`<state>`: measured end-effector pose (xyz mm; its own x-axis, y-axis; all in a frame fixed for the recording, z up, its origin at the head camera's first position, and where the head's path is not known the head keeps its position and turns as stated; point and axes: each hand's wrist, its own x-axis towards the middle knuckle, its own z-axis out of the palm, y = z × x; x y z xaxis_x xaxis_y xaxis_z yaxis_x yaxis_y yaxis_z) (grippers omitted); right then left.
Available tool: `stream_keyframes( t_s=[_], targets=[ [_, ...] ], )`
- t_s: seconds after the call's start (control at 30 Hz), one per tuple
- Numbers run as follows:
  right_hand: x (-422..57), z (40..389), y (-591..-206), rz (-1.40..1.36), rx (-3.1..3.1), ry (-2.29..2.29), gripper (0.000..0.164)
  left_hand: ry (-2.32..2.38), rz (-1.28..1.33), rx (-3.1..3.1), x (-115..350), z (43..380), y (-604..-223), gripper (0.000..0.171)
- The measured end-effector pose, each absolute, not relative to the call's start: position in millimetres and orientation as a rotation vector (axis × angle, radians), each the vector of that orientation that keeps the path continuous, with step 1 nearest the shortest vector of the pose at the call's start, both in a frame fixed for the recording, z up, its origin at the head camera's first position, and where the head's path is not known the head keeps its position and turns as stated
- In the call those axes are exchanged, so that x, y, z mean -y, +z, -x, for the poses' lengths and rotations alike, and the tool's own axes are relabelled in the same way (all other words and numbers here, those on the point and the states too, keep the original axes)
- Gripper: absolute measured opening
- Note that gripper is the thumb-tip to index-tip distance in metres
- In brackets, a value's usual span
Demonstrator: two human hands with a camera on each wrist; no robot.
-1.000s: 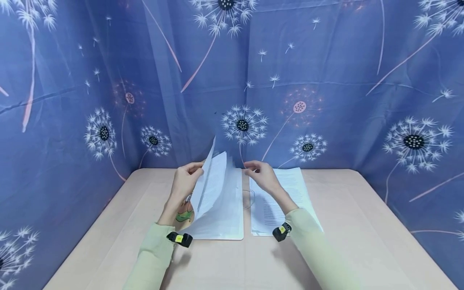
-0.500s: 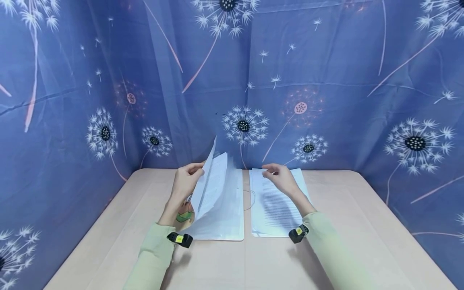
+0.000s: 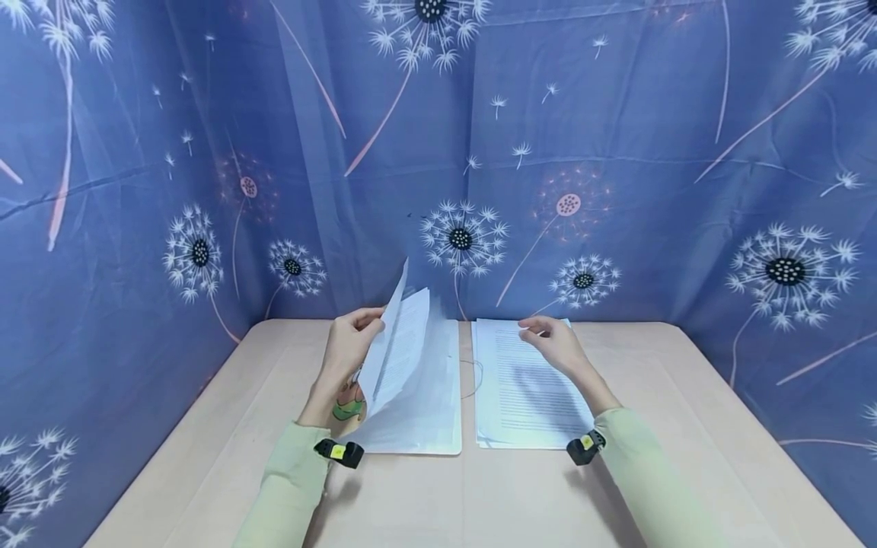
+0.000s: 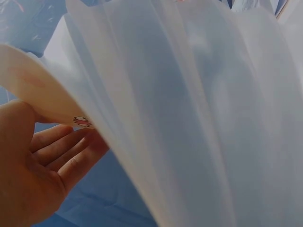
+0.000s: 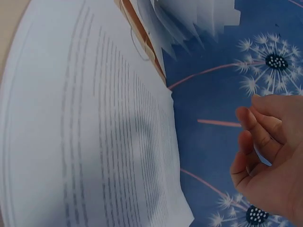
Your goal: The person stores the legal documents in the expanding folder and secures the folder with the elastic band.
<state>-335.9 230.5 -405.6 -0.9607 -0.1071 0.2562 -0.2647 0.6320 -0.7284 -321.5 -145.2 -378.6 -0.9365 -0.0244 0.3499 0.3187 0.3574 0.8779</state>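
A folder with clear plastic sleeves (image 3: 428, 415) stands partly fanned open left of centre, some sheets upright. My left hand (image 3: 345, 346) pinches its cover and front leaves at the far left side. In the left wrist view the thumb lies over the tan cover (image 4: 40, 90), with the fingers behind it. A cartoon print (image 3: 349, 403) shows on the cover. My right hand (image 3: 558, 350) hovers over the far end of a stack of printed paper (image 3: 507, 411). Its fingers are loosely bent and hold nothing, as the right wrist view shows.
The pale table (image 3: 226, 457) ends at a blue dandelion-print curtain (image 3: 466, 99) behind and at the sides. A thin looped cord (image 3: 481, 377) lies between the folder and the paper stack. A wrist camera (image 3: 585, 447) sits on each sleeve.
My right hand has moved rightward, from the gap beside the folder to above the paper stack. My left hand has stayed in place with the folder leaves.
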Motion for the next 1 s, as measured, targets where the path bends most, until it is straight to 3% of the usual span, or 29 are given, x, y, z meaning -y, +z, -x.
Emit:
stream_keyframes(
  t_s=[0.3,0.47,0.7,1.0],
  targets=[
    [-250.8,334.9,-407.8,-0.29,2.662,1.171,0.032,-1.661,0.253,2.304,149.2,322.9,-374.7,0.027],
    [-263.1,335.4,-412.8,-0.287,2.67,1.17,0.031,-1.654,0.244,2.337,145.3,308.0,-356.9,0.03],
    [-278.0,332.9,-421.8,-0.235,2.703,1.176,0.032,-1.582,0.266,2.311,152.4,326.0,-376.1,0.026],
    [-293.8,331.0,-433.3,-0.201,2.711,1.173,0.034,-1.591,0.271,2.311,155.3,325.3,-376.2,0.027]
  ],
)
